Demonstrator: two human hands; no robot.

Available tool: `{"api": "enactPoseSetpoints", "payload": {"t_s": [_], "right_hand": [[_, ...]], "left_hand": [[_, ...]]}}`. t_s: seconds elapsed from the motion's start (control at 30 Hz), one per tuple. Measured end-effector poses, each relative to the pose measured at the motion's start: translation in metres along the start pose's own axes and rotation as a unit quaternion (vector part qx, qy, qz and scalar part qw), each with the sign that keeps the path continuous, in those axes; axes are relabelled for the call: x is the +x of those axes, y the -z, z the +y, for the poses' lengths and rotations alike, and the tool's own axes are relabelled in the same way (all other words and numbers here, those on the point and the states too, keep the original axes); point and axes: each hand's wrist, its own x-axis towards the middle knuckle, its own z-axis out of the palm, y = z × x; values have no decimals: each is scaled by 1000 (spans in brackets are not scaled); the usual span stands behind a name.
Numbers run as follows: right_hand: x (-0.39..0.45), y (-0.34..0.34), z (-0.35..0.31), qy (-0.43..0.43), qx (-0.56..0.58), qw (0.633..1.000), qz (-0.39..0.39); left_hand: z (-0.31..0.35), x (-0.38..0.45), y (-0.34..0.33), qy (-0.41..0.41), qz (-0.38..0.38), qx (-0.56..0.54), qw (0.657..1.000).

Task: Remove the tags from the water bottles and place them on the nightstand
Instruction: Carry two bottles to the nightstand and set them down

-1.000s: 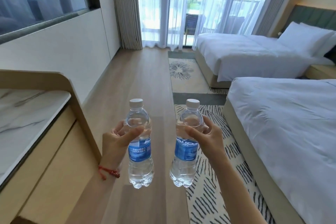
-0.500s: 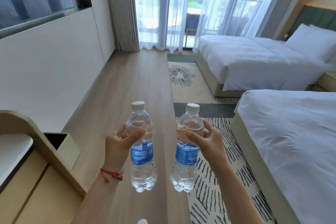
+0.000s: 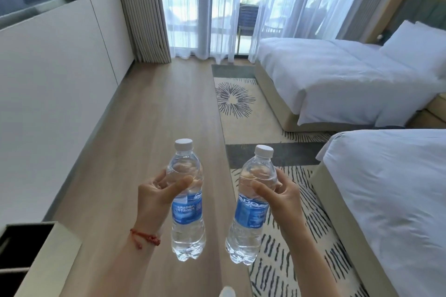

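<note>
Since the earlier frames the view has advanced into the room: the marble-topped counter at the left has dropped out of sight, only a pale cabinet corner (image 3: 36, 255) remains at the near left, and both bottles are carried in the same paired posture as before.

Left grip: the left hand (image 3: 154, 198) is wrapped around the shoulder of the left water bottle (image 3: 187, 202), thumb across the near face just above the blue label. Right grip: the right hand (image 3: 282, 198) is closed in the same way on the right water bottle (image 3: 251, 207), thumb lying above its label. Both bottles are clear, white-capped and roughly upright, the right one tilted slightly with its base toward the left; they hang in the air side by side, near each other but apart. Whether any tag is on either bottle cannot be told. A red cord bracelet (image 3: 144, 239) circles the left wrist.

Below the bottles runs the wooden floor (image 3: 149, 116); to its right lies a patterned rug (image 3: 241, 103). The near bed (image 3: 391, 188) fills the right edge, the far bed (image 3: 337, 75) stands beyond it. Sheer curtains (image 3: 205, 7) cover the far window.
</note>
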Motion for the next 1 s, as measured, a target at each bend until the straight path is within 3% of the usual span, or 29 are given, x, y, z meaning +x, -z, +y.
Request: {"api": "enactPoseSetpoints", "payload": {"t_s": [0.67, 1.0], "right_hand": [[382, 52, 30, 4, 4, 1000, 21], [572, 48, 60, -1, 9, 997, 72]], "left_hand": [[-38, 359, -148, -1, -15, 2, 1000], [-64, 567, -204, 16, -83, -5, 996]]}}
